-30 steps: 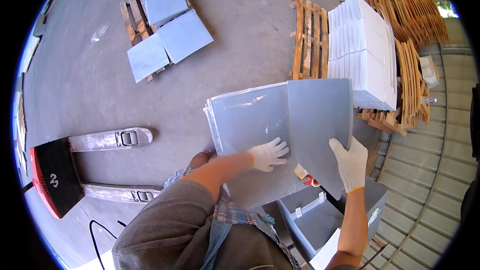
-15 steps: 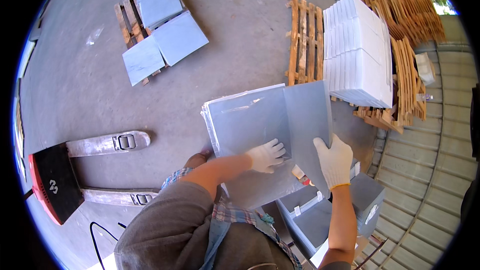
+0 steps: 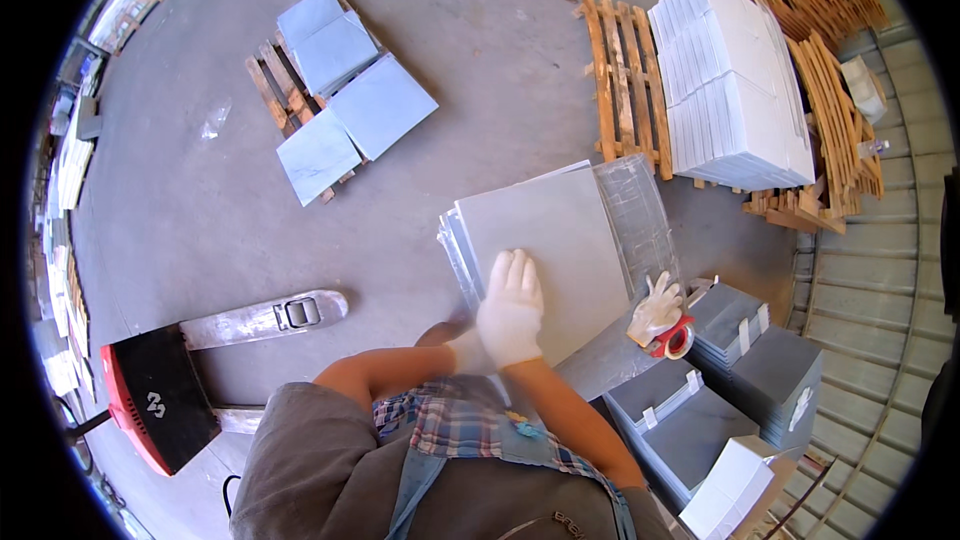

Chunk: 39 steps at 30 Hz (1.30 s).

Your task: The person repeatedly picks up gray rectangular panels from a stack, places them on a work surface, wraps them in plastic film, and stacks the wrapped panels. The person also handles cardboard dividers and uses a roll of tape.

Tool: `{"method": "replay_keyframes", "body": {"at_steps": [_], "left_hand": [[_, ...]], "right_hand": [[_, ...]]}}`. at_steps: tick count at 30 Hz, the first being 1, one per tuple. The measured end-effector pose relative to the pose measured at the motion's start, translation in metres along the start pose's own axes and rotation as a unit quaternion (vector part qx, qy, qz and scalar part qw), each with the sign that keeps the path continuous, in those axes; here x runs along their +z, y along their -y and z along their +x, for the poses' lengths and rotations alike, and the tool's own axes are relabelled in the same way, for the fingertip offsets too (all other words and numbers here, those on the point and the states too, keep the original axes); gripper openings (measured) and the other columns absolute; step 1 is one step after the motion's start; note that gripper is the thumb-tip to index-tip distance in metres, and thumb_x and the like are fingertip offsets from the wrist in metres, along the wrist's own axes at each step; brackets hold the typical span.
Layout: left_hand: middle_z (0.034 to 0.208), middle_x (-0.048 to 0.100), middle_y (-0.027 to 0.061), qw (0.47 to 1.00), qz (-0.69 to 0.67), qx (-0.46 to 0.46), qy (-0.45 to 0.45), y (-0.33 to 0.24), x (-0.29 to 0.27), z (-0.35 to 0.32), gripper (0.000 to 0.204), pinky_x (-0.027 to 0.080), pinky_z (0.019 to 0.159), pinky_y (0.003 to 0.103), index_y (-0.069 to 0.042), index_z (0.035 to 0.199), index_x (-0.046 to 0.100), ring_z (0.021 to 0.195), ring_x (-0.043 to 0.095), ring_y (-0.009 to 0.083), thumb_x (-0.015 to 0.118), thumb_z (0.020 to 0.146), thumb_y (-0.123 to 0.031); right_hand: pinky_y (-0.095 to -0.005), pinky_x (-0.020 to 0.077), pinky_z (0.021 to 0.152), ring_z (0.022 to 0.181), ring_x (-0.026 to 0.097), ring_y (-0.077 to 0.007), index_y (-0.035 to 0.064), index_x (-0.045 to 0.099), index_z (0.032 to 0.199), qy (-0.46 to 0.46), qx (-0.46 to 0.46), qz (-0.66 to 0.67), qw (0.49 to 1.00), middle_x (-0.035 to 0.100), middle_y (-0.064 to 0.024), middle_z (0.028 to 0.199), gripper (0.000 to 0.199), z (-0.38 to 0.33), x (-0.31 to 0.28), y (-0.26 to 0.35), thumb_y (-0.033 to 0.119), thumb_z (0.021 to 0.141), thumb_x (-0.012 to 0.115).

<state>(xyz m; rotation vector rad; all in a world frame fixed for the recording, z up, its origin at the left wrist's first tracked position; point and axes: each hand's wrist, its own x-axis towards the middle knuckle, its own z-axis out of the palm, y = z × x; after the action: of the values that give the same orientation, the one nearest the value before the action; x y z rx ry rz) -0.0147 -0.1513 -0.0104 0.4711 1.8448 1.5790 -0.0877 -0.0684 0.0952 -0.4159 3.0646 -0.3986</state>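
Note:
A thin grey rectangular sheet [image 3: 565,230] lies on a stack of similar sheets wrapped partly in clear plastic [image 3: 640,210]. My right hand [image 3: 512,310], in a white knit glove, rests on the sheet's left part with fingers extended. Just left of that wrist, near the sheet's lower left corner, is my gloved left hand [image 3: 466,352]; motion smears its fingers, and what it touches is unclear. Beyond the sheet's right edge, a loose white work glove [image 3: 655,306] lies beside a red tape dispenser [image 3: 670,339].
At lower right stand stacks of dark grey sheets [image 3: 775,370] with a white box [image 3: 727,488]. A pallet jack [image 3: 160,400] is at left. Bluish sheets [image 3: 385,105] lie on a pallet ahead; white packs [image 3: 735,90] and wooden pallets [image 3: 625,80] stand at far right.
The sheet my right hand held at the stack's right side now lies on top of it. My right hand has moved left onto the sheet. My left hand has drawn back toward me.

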Motion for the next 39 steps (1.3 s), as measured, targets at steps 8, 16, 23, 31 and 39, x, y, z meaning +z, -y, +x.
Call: {"method": "replay_keyframes", "body": {"at_steps": [8,16,23,31,39], "left_hand": [[0.128,0.063,0.0161,0.981,0.158,0.01,0.112,0.021,0.019,-0.044,0.031,0.045,0.103,0.037,-0.001,0.126,0.062,0.118,0.059,0.0257,0.058,0.1,-0.018],[0.119,0.066,0.0182,0.929,0.331,0.051,0.155,0.068,0.023,-0.059,0.035,0.049,0.098,0.049,-0.005,0.118,0.065,0.112,0.063,0.0362,0.056,0.093,-0.029],[0.113,0.068,0.0171,0.961,0.082,-0.264,0.015,0.006,-0.014,-0.034,0.044,0.053,0.086,0.045,-0.002,0.121,0.063,0.103,0.065,0.0334,0.064,0.095,-0.036],[0.124,0.062,0.0167,0.85,-0.393,-0.348,0.04,0.046,-0.016,0.02,0.045,0.053,0.085,0.05,-0.005,0.127,0.053,0.108,0.062,0.0352,0.064,0.094,-0.034],[0.106,0.071,0.0163,0.847,0.425,-0.043,0.317,-0.035,-0.017,0.053,0.044,0.057,0.074,0.037,0.0,0.125,0.056,0.092,0.069,0.0326,0.066,0.084,-0.014]], "right_hand": [[-0.0426,0.0442,0.099,0.118,0.05,-0.0335,0.0002,0.051,0.132,0.001,-0.015,-0.062,0.998,0.05,-0.0152,0.132,0.048,-0.01,0.056,0.006,0.012,0.086,0.057],[-0.0477,0.0433,0.099,0.116,0.052,-0.0317,0.0055,0.06,0.128,-0.035,-0.115,0.018,0.993,0.055,-0.0143,0.128,0.045,-0.016,0.093,-0.009,0.02,0.086,0.062],[-0.0544,0.0378,0.105,0.123,0.05,-0.0338,0.0084,0.059,0.131,-0.172,0.156,-0.003,0.973,0.057,-0.0132,0.132,0.056,-0.001,0.073,-0.104,0.035,0.083,0.071],[-0.0516,0.0524,0.078,0.086,0.069,-0.0369,0.008,0.067,0.092,-0.092,0.371,0.062,0.922,0.071,-0.0169,0.092,0.036,-0.006,0.055,-0.257,0.042,0.09,0.056],[-0.0434,0.0432,0.08,0.094,0.064,-0.0243,0.0131,0.068,0.094,-0.137,0.4,0.077,0.903,0.069,-0.0044,0.095,0.033,-0.021,0.103,-0.256,0.042,0.078,0.066]]}}
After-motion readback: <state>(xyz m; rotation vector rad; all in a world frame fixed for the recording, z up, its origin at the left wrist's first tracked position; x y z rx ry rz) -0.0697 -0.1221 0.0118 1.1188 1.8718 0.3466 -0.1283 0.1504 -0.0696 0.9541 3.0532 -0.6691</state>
